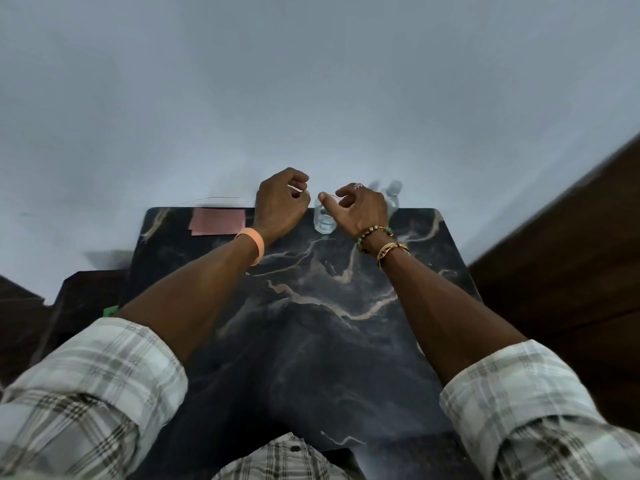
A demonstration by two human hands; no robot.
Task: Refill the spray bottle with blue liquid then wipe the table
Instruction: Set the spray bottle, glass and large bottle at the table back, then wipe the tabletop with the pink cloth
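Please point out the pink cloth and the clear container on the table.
pink cloth (217, 221): head view, centre of its top face.
clear container (324, 224): head view, its lower wall.

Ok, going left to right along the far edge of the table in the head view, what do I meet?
Pink cloth → left hand → clear container → right hand → clear bottle, partly behind that hand.
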